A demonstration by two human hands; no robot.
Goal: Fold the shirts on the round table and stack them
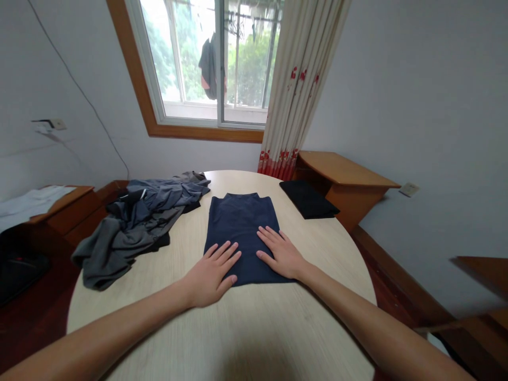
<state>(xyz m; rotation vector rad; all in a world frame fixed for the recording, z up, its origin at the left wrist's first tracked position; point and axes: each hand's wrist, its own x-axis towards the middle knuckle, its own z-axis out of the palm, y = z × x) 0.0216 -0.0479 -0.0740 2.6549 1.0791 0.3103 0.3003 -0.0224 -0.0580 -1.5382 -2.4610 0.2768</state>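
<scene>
A navy shirt (242,222), folded into a neat rectangle with its collar at the far end, lies on the round table (254,328). My left hand (212,272) rests on its near left corner, fingers spread and the palm partly over the tabletop. On the near right part of the shirt lies my right hand (281,251), flat with fingers apart. Neither hand grips anything. Small parts of the shirt are hidden under both hands.
Loose grey and blue clothes (138,217) are heaped along the table's left side. A folded black garment (308,199) lies at the right edge, beside a wooden desk (349,172). Behind the table are a patterned curtain (296,90) and a window (214,63).
</scene>
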